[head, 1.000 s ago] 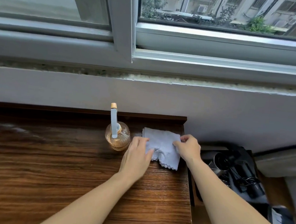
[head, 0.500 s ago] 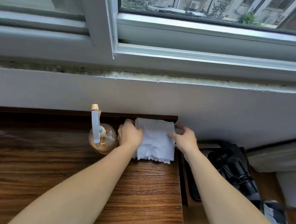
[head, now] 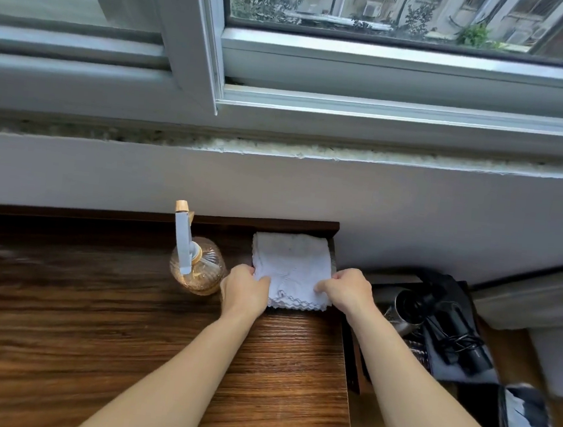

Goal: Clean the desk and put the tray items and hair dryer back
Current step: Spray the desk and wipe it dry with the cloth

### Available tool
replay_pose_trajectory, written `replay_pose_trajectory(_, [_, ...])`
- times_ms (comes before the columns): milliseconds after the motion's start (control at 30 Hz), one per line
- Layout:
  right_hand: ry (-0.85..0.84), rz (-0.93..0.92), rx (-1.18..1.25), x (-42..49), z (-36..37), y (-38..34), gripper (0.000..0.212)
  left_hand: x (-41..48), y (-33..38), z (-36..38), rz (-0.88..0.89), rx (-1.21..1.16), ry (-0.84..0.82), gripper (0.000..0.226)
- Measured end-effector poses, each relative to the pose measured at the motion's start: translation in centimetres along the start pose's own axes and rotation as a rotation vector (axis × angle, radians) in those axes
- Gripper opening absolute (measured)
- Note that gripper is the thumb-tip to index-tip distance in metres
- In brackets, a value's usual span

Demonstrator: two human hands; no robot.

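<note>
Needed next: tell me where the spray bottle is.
Head view: the spray bottle stands on the desk near its back edge, just left of the left hand and the white cloth.

Your dark brown wood-grain desk (head: 122,353) runs in from the left and ends at its right edge just past the middle, with a low raised strip along its far side against the wall. Two things sit on it, both in the far right corner. A round amber see-through spray bottle (head: 199,270) with a white trigger head and a pale wooden cap stands upright. Just right of it, with bare wood showing between them, a folded white cloth with a scalloped near edge (head: 292,269) lies flat. Its far edge is against the raised strip, and its right side is at the desk's right edge.
</note>
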State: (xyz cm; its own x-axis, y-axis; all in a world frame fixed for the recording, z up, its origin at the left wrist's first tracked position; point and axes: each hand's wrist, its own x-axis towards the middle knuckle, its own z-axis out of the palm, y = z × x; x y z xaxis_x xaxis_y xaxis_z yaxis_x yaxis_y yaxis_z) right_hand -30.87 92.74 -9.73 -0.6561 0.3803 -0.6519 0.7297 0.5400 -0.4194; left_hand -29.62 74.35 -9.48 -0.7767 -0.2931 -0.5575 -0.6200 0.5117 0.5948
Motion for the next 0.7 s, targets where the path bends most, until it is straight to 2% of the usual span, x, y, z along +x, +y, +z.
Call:
replay_pose_trajectory(67, [0.037, -0.017, -0.070, -0.7, -0.1, 0.0, 0.020, -0.5, -0.5, -0.1, 0.072, 0.136, 0.043, 0.021])
replay_pose_trajectory(133, [0.102, -0.033, -0.186, -1.6, 0.1, 0.3, 0.017, -1.2, -1.7, 0.1, 0.201, 0.379, 0.077, 0.030])
replay_pose_trajectory(233, [0.159, -0.070, -0.204, -2.1, 0.5, 1.0, 0.020, -2.1, -3.3, 0.8, 0.634, 0.592, 0.143, 0.054])
replay_pose_trajectory(300, [0.225, -0.126, -0.268, -2.5, 0.7, 1.4, 0.032, -1.9, -4.1, 1.3, 0.858, 0.707, 0.092, 0.058])
replay_pose_trajectory(333, [0.316, -0.237, -0.379, -2.5, 1.0, 1.8, 0.046, -1.8, -4.4, 1.3, 0.885, 0.793, 0.028, 0.059])
replay_pose_trajectory(400, [0.460, -0.575, -0.617, -2.6, 1.9, 2.8, 0.067, -1.5, -5.0, 1.1, 0.850, 0.940, -0.097, 0.069])
replay_pose_trajectory(467, [0.431, -0.812, -0.777, -2.3, 2.9, 4.1, 0.061, -1.1, -5.6, 0.7, 0.829, 1.035, -0.157, 0.077])
replay_pose_trajectory(533, [0.370, -0.836, -0.872, -2.2, 3.4, 5.0, 0.056, -1.1, -5.5, 0.3, 0.814, 1.092, -0.201, 0.081])
replay_pose_trajectory(600, [0.345, -0.806, -0.927, -2.4, 3.4, 4.9, 0.060, -1.3, -5.2, 0.2, 0.801, 1.123, -0.194, 0.084])
replay_pose_trajectory(700, [0.305, -0.832, -0.917, -2.8, 3.4, 4.3, 0.063, -1.6, -5.3, 0.2, 0.790, 1.132, -0.177, 0.088])
